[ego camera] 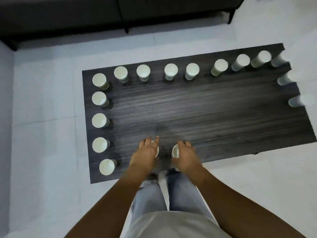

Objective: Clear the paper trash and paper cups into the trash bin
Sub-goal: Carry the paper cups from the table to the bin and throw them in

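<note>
Several white paper cups stand upright along the left, far and right edges of a dark wood-grain table (197, 107). At the near edge my left hand (145, 155) curls over one paper cup (157, 150), which it mostly hides. Just to the right, my right hand (186, 155) wraps around a second paper cup (175, 151), whose open white mouth shows beside my fingers. Both cups sit low at the table top. No trash bin and no loose paper are in view.
A black sofa (103, 12) runs along the far side of the light tiled floor (42, 134). A cup (106, 167) stands at the near left corner, close to my left forearm. My legs are against the table's near edge.
</note>
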`<action>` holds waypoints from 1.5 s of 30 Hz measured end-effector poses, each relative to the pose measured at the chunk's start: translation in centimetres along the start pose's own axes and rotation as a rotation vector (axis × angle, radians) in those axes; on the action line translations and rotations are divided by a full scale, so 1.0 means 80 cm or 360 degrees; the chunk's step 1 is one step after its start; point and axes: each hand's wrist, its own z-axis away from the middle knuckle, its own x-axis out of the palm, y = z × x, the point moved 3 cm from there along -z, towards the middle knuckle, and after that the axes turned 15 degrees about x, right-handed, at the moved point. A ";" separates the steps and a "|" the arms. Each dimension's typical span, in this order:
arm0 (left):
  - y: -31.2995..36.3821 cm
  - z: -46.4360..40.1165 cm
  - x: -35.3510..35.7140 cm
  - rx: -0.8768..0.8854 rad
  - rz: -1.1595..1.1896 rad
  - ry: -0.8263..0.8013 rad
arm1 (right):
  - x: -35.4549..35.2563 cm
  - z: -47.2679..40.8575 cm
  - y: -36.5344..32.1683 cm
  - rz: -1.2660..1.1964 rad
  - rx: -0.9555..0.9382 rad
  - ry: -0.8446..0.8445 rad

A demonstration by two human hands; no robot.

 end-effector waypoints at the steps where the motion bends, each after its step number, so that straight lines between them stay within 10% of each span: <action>1: 0.010 0.004 -0.014 0.0051 -0.0032 0.0002 | -0.009 0.014 0.005 -0.0063 0.0024 0.0034; 18: 0.359 0.121 -0.052 0.1214 -0.0781 -0.0279 | -0.040 0.328 0.263 -0.1068 0.0560 0.0585; 27: 0.650 0.260 0.132 0.1967 -0.1072 -0.0451 | 0.062 0.513 0.551 -0.1496 0.1076 0.0808; 45: 1.062 0.481 0.504 0.2550 -0.1186 -0.0903 | 0.261 0.751 1.010 -0.1877 0.1668 0.0912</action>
